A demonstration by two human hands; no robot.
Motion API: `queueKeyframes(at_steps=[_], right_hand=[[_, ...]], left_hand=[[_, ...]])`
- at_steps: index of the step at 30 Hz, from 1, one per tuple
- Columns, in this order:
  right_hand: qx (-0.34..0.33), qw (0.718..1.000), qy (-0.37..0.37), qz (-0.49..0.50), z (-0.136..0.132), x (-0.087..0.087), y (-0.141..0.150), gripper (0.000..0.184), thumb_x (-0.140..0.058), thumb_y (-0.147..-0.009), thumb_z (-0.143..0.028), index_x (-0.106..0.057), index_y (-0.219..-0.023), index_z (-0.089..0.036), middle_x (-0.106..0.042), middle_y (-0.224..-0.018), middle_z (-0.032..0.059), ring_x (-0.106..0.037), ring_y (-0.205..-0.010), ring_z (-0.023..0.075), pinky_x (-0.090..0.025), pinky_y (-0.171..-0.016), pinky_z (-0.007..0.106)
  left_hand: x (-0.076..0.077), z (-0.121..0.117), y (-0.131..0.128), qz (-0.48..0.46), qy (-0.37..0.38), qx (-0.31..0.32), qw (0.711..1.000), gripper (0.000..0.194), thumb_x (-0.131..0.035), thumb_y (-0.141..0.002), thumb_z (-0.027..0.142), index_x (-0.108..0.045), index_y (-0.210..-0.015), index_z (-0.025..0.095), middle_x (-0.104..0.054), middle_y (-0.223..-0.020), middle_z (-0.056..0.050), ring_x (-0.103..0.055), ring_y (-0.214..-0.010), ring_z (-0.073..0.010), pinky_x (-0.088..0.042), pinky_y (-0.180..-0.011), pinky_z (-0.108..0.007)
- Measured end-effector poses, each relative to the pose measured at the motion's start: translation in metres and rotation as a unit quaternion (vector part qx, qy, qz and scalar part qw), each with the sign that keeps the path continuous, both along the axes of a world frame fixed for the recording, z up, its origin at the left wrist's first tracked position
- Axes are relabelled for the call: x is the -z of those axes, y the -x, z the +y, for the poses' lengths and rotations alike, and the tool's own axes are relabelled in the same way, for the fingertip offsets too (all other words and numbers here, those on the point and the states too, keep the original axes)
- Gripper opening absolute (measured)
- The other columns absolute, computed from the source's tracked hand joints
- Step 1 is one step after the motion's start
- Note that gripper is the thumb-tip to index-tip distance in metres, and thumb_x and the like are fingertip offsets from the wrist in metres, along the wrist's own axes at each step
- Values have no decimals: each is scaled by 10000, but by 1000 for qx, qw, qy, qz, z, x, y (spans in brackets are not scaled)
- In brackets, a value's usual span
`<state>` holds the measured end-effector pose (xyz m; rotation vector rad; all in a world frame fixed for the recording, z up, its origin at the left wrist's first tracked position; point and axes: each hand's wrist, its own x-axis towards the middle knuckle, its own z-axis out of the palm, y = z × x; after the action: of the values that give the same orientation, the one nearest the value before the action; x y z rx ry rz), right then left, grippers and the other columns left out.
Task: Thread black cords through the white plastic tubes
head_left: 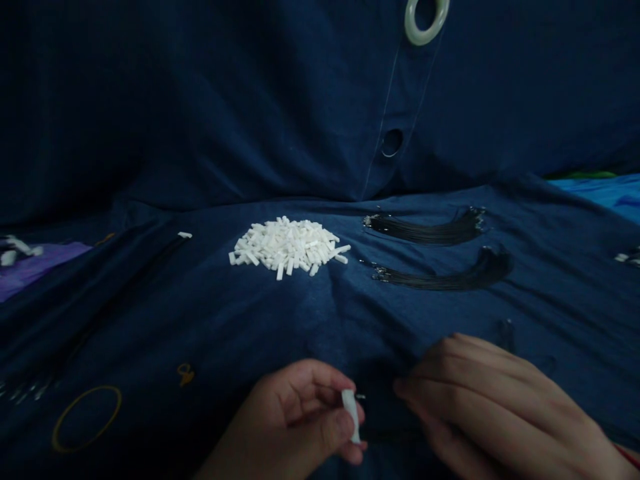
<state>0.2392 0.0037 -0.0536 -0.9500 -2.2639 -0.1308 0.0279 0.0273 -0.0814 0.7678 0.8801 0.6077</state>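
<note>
Nearest, the left hand (pixel 293 420) clamps a small white block (pixel 351 415) between thumb and fingers, the block standing slightly tilted. The right hand (pixel 495 407) lies just right of it, fingers curled together above the navy cloth (pixel 210 347); whether this grip holds anything cannot be told. Open cloth lies between the hands and a heap of white blocks (pixel 287 247). Two bundles of black wires (pixel 425 229) lie right of the heap, a long dark strip (pixel 125 300) left. Beyond rises a navy curtain (pixel 200 100) with a pale ring (pixel 426 20).
</note>
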Motion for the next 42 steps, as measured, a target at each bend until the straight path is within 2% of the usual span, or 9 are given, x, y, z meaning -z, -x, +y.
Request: queueKeyframes(at_steps=[5,8,13,20,26,31,36,39,42], right_hand=[[30,999,-12,16,-4,9,0,209,-412,-966,-151,-607,-994,-219,-672,-846,-50,-614,-765,86,-419,-860,254],[28,999,-18,15,-5,11,1,221,-402,-961,-132,-606,-993,-212,-674,-838,-38,-616,-761,101,-426,-834,273],[29,999,-36,4,-8,11,0,237,-377,-972,-135,-599,-987,-215,-676,-820,-39,-616,-738,115,-420,-823,286],[45,998,-54,4,-8,7,4,238,-360,-998,-163,-589,-965,-217,-669,-807,-50,-602,-751,99,-372,-895,250],[33,998,-45,-8,-4,1,8,301,-340,-994,-151,-609,-876,-216,-676,-751,-51,-608,-665,99,-453,-744,252],[9,999,10,-30,0,-4,14,392,-289,-1003,-149,-658,-883,-209,-685,-754,-33,-635,-675,108,-497,-675,237],[32,999,-12,-31,-3,3,19,481,-239,-1017,-163,-656,-780,-198,-679,-670,-27,-617,-579,107,-485,-580,231],[27,999,-7,-31,-4,6,22,480,-241,-1015,-163,-649,-766,-204,-667,-654,-36,-613,-573,108,-488,-590,236],[29,999,-18,-32,-4,1,21,419,-292,-985,-129,-643,-765,-193,-658,-652,-15,-610,-585,123,-487,-600,250]], left_hand=[[2,2,-2,-25,3,0,1000,200,-808,-675,240,-696,-816,154,-721,-723,2,-660,-591,-102,-515,-605,-206],[0,1,-1,-26,4,-5,1000,159,-788,-702,216,-700,-817,151,-722,-733,-2,-659,-608,-97,-517,-611,-197],[-1,-1,1,-27,-2,3,1000,176,-796,-690,224,-696,-813,147,-716,-713,-1,-655,-591,-102,-520,-601,-203],[-7,3,-1,25,-7,22,999,189,-787,-681,230,-675,-805,141,-688,-687,12,-636,-576,-103,-497,-597,-210],[-10,-1,1,35,-12,33,999,131,-738,-704,194,-669,-805,147,-679,-678,33,-628,-579,-89,-486,-604,-205],[-8,-3,1,54,-11,31,998,110,-723,-675,149,-665,-768,159,-678,-641,45,-620,-560,-86,-459,-574,-196],[-10,-4,0,59,4,38,998,108,-722,-667,159,-655,-751,163,-670,-608,49,-607,-557,-82,-444,-562,-190],[-11,-5,1,57,9,41,997,113,-724,-661,146,-648,-742,166,-655,-582,57,-605,-562,-80,-438,-564,-182],[-11,-5,2,49,-2,39,998,125,-728,-666,172,-637,-752,167,-647,-604,61,-605,-556,-81,-448,-561,-185]])
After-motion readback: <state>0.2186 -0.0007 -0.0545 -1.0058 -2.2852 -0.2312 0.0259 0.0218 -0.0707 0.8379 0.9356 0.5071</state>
